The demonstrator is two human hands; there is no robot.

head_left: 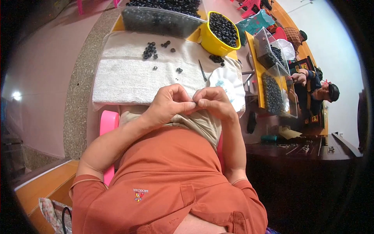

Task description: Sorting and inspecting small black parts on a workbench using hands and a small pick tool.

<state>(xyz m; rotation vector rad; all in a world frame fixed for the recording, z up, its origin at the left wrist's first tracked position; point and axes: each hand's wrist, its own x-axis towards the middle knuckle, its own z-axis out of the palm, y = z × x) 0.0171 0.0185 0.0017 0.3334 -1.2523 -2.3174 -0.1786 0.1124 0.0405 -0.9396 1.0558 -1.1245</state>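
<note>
My left hand [170,102] and my right hand [216,102] meet over my lap at the table's front edge. Thumb and fingers of each are pinched together, and the fingertips nearly touch. Whatever sits between them is too small or hidden to name. Beyond the hands, a white towel [120,84] covers the table. Small black ring-like pieces [149,50] lie loose on it, with a few more nearer to me. A thin dark pointed tool [203,70] rests right of these, beside a white scalloped dish [237,87] with a blue print.
At the back stand a clear bin [163,23] and a yellow tub [216,46], both holding black pieces. To the right, a second table carries clear bins [282,80] of similar pieces, where another person [317,91] sits. My pink chair [108,123] shows at my left.
</note>
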